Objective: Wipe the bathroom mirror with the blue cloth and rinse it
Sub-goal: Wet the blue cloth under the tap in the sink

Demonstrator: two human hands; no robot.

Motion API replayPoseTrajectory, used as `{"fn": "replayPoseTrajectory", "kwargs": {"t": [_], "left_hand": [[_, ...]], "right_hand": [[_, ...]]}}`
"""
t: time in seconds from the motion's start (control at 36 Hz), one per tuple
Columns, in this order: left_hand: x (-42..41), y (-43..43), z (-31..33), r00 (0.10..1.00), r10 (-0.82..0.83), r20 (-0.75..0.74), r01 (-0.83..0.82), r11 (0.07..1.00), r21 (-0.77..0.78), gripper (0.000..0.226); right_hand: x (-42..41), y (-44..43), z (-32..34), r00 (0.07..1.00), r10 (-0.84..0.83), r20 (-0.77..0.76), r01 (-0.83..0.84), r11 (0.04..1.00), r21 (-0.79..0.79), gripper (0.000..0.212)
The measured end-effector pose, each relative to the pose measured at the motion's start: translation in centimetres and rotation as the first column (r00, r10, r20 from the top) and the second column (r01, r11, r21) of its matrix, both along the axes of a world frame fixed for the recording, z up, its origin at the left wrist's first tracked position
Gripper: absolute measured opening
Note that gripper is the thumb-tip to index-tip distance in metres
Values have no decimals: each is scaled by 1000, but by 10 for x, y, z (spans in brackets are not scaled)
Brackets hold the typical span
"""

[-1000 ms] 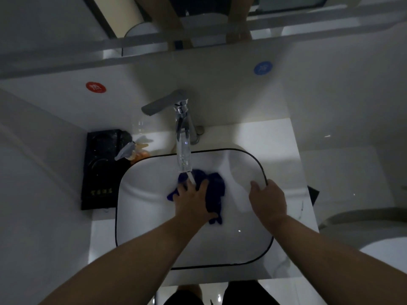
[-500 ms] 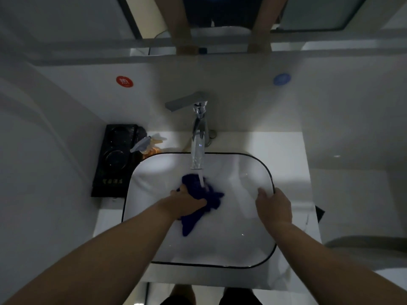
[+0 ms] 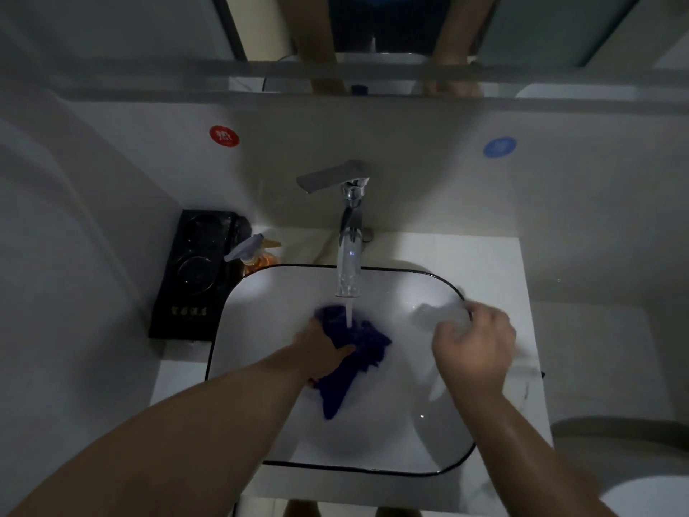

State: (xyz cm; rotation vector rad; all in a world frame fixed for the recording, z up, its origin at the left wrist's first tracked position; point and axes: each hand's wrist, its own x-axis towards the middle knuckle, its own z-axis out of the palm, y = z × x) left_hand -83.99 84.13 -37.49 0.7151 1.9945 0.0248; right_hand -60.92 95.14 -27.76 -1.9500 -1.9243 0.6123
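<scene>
The left hand [image 3: 325, 353] is down in the basin, its fingers curled round a dark blue crumpled cloth [image 3: 367, 339] and gripping it by the middle. One end of the cloth bunches up beyond the knuckles, and the other end trails back beneath the wrist towards the person. A thin stream of water [image 3: 349, 311] falls straight onto the bunched end, just beside the fingers. The right hand [image 3: 473, 345] is at the right-hand rim of the basin with its fingers bent, but it is smeared by motion blur, so I cannot tell whether it grips the rim, rests on it or is clear of it. It holds no cloth.

Both hands are over a white rounded-rectangle ceramic basin with a thin black rim [image 3: 215, 332], which sits on a white stone countertop [image 3: 484, 255]. At the back of the basin stands a tall chrome tap [image 3: 350, 255], its spout reaching over the bowl and its flat grey lever [image 3: 332, 177] swung out to the left.

To the left of the tap, just behind the basin's back corner, is a clear pump bottle of orange liquid [image 3: 257, 260]. Beside that a flat black rectangular panel marked with two rings [image 3: 194, 278] leans at the left wall. On the pale wall above are a round red sticker [image 3: 224, 136] on the left and a round blue sticker [image 3: 499, 147] on the right. Higher still, the bathroom mirror [image 3: 391, 31] reflects the person's two forearms. A rounded white fixture [image 3: 615, 442] shows at the lower right
</scene>
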Motion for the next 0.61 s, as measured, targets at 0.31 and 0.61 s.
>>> {"fn": "replayPoseTrajectory", "kwargs": {"t": [0.31, 0.61], "left_hand": [[-2, 0, -23, 1000, -3, 22, 4, 999, -49, 117], [7, 3, -8, 1000, 2, -1, -2, 1000, 10, 117]], "right_hand": [[-172, 35, 140, 630, 612, -477, -667, 742, 70, 60], [-194, 37, 97, 529, 849, -17, -848, 527, -62, 76]]}}
